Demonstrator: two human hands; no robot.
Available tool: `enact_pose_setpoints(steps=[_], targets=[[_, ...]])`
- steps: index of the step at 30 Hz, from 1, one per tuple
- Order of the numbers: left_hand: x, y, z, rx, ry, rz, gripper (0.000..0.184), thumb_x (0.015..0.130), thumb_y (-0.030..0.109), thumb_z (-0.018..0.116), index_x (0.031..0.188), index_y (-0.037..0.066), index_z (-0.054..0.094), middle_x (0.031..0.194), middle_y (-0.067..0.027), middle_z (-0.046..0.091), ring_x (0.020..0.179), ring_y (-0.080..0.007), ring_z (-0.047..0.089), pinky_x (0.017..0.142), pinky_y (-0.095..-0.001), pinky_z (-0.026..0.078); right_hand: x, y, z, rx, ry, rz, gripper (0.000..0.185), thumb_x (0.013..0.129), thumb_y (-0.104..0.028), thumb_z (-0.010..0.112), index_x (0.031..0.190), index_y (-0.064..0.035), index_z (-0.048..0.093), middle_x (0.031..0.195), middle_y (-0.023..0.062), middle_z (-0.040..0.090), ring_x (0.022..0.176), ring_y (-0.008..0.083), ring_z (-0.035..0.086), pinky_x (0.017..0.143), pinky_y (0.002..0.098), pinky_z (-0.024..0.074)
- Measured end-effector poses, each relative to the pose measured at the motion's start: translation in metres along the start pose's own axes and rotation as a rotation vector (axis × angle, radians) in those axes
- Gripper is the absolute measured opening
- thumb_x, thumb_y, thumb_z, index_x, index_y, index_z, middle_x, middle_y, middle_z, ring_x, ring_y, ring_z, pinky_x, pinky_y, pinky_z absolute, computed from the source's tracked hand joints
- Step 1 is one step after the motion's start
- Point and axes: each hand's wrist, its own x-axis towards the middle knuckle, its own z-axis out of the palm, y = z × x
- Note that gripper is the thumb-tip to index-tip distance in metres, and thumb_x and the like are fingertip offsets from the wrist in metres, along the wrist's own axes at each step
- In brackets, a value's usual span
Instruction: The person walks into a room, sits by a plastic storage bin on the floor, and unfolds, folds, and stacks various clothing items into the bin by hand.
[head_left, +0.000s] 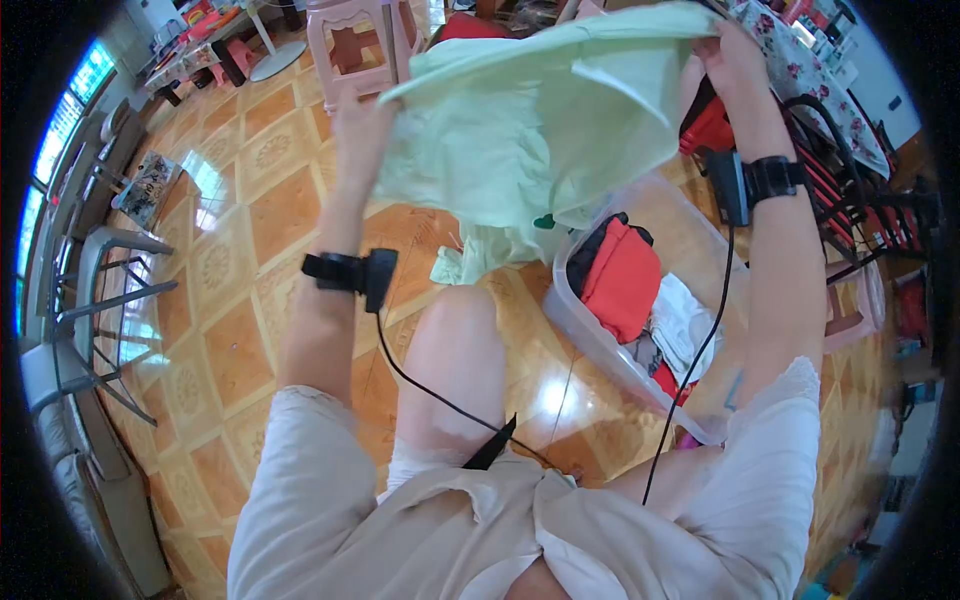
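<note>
A light green garment (520, 120) is stretched in the air between my hands, over the floor in front of my knees. My left hand (362, 122), a little blurred, grips its left edge. At its upper right corner, my right hand (730, 58) is closed on the cloth. The lower part of the garment hangs in folds, and its exact kind cannot be made out. Below and right of it stands a clear plastic bin (600, 365). Inside lie a folded red cloth (625, 285), a white cloth (683, 325) and some dark cloth.
A pink plastic stool (350, 60) stands at the far side. On the right are a black metal chair (825, 125) and a table with a flowered cloth (800, 70). Grey seats (110, 240) line the left. Cables hang from the bands on my wrists.
</note>
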Motion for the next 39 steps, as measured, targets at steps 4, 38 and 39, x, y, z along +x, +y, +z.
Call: enact_pose_setpoints(steps=[4, 38, 39], targets=[[0.049, 0.044, -0.043, 0.124, 0.013, 0.196, 0.034, 0.096, 0.019, 0.063, 0.126, 0.004, 0.070, 0.107, -0.0095, 0.073, 0.096, -0.0191, 0.068, 0.088, -0.0309, 0.054, -0.010, 0.025, -0.030, -0.164, -0.042, 0.117, 0.020, 0.099, -0.010, 0.060, 0.114, -0.0008, 0.070, 0.104, 0.0087, 0.073, 0.085, 0.0172, 0.070, 0.076, 0.0284, 0.0584], [-0.002, -0.019, 0.034, 0.042, -0.235, -0.153, 0.034, 0.090, 0.021, 0.063, 0.120, 0.020, 0.079, 0.110, -0.0107, 0.077, 0.101, -0.0262, 0.073, 0.092, -0.0342, 0.054, -0.041, 0.071, -0.101, -0.802, -0.185, -0.138, 0.034, 0.099, -0.023, 0.063, 0.128, -0.0078, 0.072, 0.118, 0.0070, 0.074, 0.107, 0.0186, 0.068, 0.094, 0.0329, 0.0505], [0.009, -0.003, 0.020, 0.042, -0.178, -0.096, 0.033, 0.089, 0.019, 0.061, 0.115, 0.020, 0.081, 0.111, -0.0099, 0.077, 0.098, -0.0239, 0.073, 0.091, -0.0329, 0.054, -0.034, 0.076, -0.118, -1.067, -0.142, -0.162, 0.032, 0.095, -0.023, 0.065, 0.123, -0.0149, 0.076, 0.111, 0.0076, 0.076, 0.101, 0.0195, 0.070, 0.090, 0.0329, 0.0524]])
